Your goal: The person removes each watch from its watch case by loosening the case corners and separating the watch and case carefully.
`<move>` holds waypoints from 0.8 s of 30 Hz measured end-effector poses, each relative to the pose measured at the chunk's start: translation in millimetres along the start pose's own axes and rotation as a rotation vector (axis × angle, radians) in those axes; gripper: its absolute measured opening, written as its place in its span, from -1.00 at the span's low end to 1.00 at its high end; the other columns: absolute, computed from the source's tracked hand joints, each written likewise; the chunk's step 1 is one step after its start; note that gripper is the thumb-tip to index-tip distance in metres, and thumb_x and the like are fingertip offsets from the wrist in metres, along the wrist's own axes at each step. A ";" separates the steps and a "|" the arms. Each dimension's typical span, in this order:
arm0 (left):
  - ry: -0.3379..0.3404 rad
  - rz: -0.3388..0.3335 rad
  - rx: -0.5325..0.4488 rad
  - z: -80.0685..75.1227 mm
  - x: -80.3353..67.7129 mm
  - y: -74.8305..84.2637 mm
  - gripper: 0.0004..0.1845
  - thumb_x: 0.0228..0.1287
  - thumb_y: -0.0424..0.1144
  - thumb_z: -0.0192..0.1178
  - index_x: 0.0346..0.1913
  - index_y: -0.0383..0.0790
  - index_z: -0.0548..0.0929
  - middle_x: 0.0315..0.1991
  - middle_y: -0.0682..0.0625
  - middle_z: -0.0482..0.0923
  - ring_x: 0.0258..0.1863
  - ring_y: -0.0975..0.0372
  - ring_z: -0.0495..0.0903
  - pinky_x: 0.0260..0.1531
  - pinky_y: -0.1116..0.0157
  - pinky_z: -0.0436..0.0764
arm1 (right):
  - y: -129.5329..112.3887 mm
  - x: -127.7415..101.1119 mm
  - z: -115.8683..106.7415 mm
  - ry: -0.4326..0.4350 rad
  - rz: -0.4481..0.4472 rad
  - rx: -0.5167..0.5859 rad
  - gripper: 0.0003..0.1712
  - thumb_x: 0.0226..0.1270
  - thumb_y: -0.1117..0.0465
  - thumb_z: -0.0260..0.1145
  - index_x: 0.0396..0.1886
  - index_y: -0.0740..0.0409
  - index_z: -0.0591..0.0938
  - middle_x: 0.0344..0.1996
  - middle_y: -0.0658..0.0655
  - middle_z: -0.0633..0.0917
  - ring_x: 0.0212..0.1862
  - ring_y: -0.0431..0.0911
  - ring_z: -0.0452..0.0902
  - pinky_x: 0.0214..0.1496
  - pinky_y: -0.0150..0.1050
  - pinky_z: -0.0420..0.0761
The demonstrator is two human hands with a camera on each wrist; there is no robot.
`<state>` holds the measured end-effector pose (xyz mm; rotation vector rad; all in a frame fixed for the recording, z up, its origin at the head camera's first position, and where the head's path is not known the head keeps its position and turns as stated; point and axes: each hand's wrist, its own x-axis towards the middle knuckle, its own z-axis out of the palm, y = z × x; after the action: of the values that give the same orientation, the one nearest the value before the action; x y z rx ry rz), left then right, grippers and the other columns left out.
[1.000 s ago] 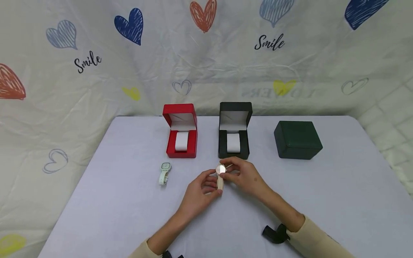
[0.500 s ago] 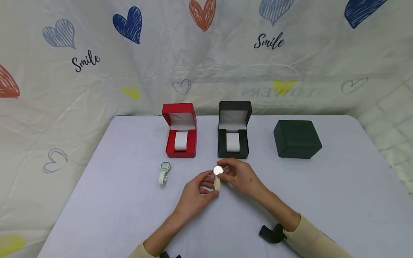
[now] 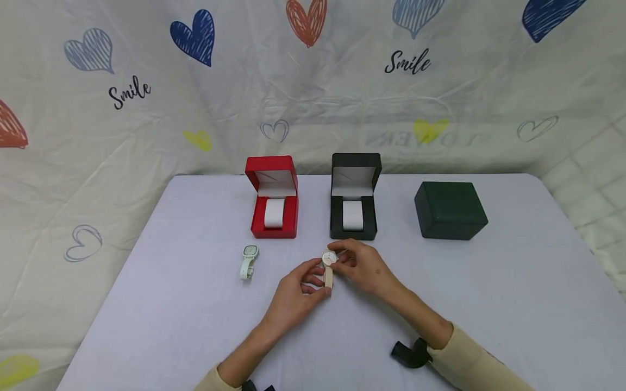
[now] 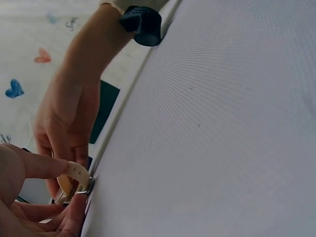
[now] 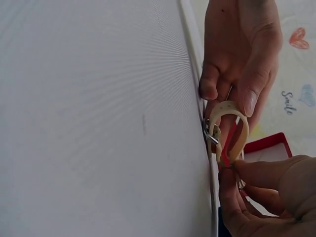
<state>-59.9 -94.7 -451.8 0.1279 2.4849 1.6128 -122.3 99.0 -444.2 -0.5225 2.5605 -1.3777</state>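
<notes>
A wristwatch with a cream strap and a round pale dial is held between both hands above the middle of the table. My left hand pinches the lower strap end between thumb and fingers. Up by the watch case, my right hand grips it with thumb and fingertips. The strap forms a loop in the right wrist view, its metal buckle on one side. Left of the hands lies a pale green watch, touched by neither.
An open red watch box and an open black watch box stand at the back, each with a white cushion inside. A closed dark green box sits to their right. A heart-printed sheet hangs behind.
Both hands have shifted slightly left with the watch. Its face has tilted, and the bright glare on it has given way to a visible dial. Both hands keep their hold.
</notes>
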 end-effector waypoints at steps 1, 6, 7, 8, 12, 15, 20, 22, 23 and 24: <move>0.002 -0.001 0.001 0.0 -0.2 -0.1 -0.37 0.31 -0.22 0.43 0.40 -0.25 0.52 0.09 -0.11 0.70 -0.03 0.17 0.71 -0.09 0.50 0.69 | 0.5 0.3 0.5 -0.004 -0.002 -0.006 -0.55 0.27 0.40 0.50 0.17 0.22 0.70 -0.07 0.15 0.73 -0.15 -0.13 0.70 -0.10 -0.35 0.76; 0.011 -0.001 0.005 -0.5 -0.8 0.0 -0.38 0.30 -0.23 0.43 0.39 -0.28 0.53 0.10 -0.13 0.68 -0.03 0.16 0.72 -0.10 0.51 0.69 | 1.8 2.1 1.8 -0.026 -0.008 -0.017 -0.55 0.27 0.43 0.49 0.17 0.27 0.69 -0.12 0.16 0.66 -0.17 -0.15 0.70 -0.13 -0.38 0.74; 0.012 -0.001 0.007 -0.7 -0.7 0.3 -0.39 0.31 -0.23 0.43 0.38 -0.29 0.53 0.09 -0.14 0.67 -0.03 0.15 0.72 -0.11 0.51 0.68 | 1.9 2.4 1.8 -0.027 -0.008 -0.022 -0.55 0.27 0.43 0.49 0.17 0.26 0.69 -0.12 0.16 0.65 -0.18 -0.15 0.70 -0.14 -0.38 0.73; 0.011 -0.001 0.008 -0.9 -0.6 0.6 -0.39 0.31 -0.23 0.43 0.38 -0.29 0.53 0.09 -0.13 0.67 -0.03 0.16 0.71 -0.11 0.51 0.68 | 1.9 2.6 1.7 -0.028 -0.010 -0.026 -0.54 0.27 0.43 0.49 0.17 0.26 0.69 -0.12 0.16 0.65 -0.18 -0.16 0.70 -0.14 -0.39 0.72; 0.009 -0.006 0.016 -1.6 -0.3 1.8 -0.39 0.31 -0.22 0.42 0.38 -0.30 0.53 0.09 -0.13 0.67 -0.03 0.16 0.71 -0.12 0.52 0.67 | 1.7 3.2 1.6 -0.029 0.001 -0.041 -0.53 0.27 0.41 0.49 0.19 0.22 0.68 -0.09 0.14 0.66 -0.19 -0.18 0.67 -0.15 -0.41 0.71; 0.008 -0.015 0.024 -1.6 -0.2 1.6 -0.38 0.32 -0.20 0.43 0.39 -0.30 0.53 0.09 -0.12 0.67 -0.03 0.16 0.71 -0.13 0.52 0.67 | 1.7 3.0 1.8 -0.032 0.016 -0.055 -0.52 0.27 0.39 0.50 0.20 0.20 0.67 -0.06 0.13 0.68 -0.20 -0.18 0.66 -0.15 -0.42 0.71; -0.001 -0.022 0.029 -0.9 0.2 -0.2 -0.36 0.32 -0.17 0.43 0.40 -0.29 0.52 0.10 -0.12 0.67 -0.02 0.16 0.71 -0.13 0.52 0.66 | 2.0 2.6 1.5 -0.027 0.030 -0.068 -0.51 0.27 0.38 0.51 0.20 0.18 0.67 -0.02 0.12 0.70 -0.22 -0.18 0.65 -0.18 -0.43 0.69; -0.007 -0.023 0.029 -0.6 0.4 -0.6 -0.36 0.32 -0.16 0.43 0.40 -0.29 0.52 0.11 -0.12 0.66 -0.02 0.16 0.70 -0.14 0.53 0.66 | 2.2 2.5 1.1 -0.023 0.022 -0.063 -0.51 0.27 0.39 0.50 0.20 0.20 0.66 -0.01 0.13 0.70 -0.22 -0.18 0.65 -0.19 -0.43 0.68; -0.008 -0.021 0.030 -0.5 0.6 -0.8 -0.36 0.32 -0.15 0.43 0.40 -0.29 0.52 0.11 -0.12 0.66 -0.02 0.16 0.70 -0.13 0.53 0.66 | 2.2 2.4 1.0 -0.021 0.022 -0.060 -0.51 0.27 0.39 0.51 0.20 0.19 0.67 0.00 0.12 0.70 -0.22 -0.18 0.65 -0.19 -0.43 0.68; -0.009 -0.022 0.031 -0.4 0.9 -0.9 -0.36 0.32 -0.15 0.43 0.40 -0.29 0.53 0.11 -0.12 0.66 -0.02 0.16 0.70 -0.13 0.53 0.66 | 2.5 2.4 1.0 -0.019 0.018 -0.058 -0.52 0.27 0.39 0.50 0.19 0.20 0.66 0.01 0.13 0.69 -0.22 -0.19 0.64 -0.19 -0.43 0.68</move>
<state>-60.9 -95.3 -452.6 0.1115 2.4960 1.5622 -124.7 98.6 -446.9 -0.5187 2.5905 -1.2893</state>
